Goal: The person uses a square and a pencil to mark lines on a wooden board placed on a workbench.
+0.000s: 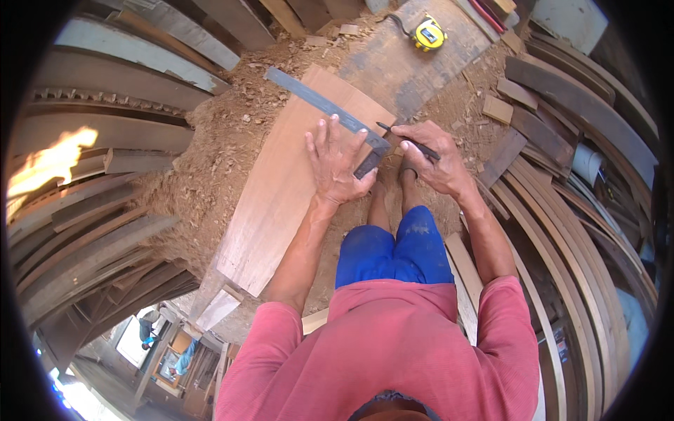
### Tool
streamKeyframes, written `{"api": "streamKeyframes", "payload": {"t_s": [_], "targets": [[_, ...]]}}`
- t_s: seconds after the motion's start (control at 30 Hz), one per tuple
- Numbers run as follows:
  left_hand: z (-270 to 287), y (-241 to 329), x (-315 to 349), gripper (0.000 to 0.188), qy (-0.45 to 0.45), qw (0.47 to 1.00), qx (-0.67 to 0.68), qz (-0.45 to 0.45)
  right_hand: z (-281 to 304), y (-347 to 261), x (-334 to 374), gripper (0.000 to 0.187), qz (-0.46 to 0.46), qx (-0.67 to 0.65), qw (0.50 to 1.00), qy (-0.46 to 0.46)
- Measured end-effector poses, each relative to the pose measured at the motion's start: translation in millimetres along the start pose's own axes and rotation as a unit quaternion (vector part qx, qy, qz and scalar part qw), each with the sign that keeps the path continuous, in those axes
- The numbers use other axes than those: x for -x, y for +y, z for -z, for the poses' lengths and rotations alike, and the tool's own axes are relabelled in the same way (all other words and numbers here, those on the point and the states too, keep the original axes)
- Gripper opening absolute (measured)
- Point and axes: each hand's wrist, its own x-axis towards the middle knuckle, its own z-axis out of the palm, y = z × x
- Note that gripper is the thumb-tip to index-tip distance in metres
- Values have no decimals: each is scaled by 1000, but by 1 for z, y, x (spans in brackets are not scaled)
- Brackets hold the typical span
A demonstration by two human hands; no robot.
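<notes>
A wide, reddish-brown wooden board lies at a slant in front of me. Across it rests a try square with a long grey metal blade and a dark stock at the board's right edge. My left hand holds the square down: its spread fingers reach onto the blade, and the thumb lies by the stock. Between the fingertips of my right hand is a slim black pencil, its tip pointing left, close to the board's right edge near the square. Whether the tip touches the wood I cannot tell.
A yellow tape measure lies on a worn plank at the far side. Wood shavings cover the ground. Stacked boards line the left, and more timber stands along the right. Another person shows at lower left.
</notes>
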Motion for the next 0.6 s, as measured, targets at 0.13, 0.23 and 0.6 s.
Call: {"api": "streamKeyframes", "payload": {"t_s": [0.13,0.23,0.6], "targets": [[3,2,-3,93,-5,1000,-1,4,-39,15,-24,27,68,14,997,20],[5,1,-1,94,-15,1000,-6,11,-65,9,-52,27,91,38,995,26],[3,3,-2,91,-20,999,18,25,-81,-11,-148,29,56,44,996,-52]]}}
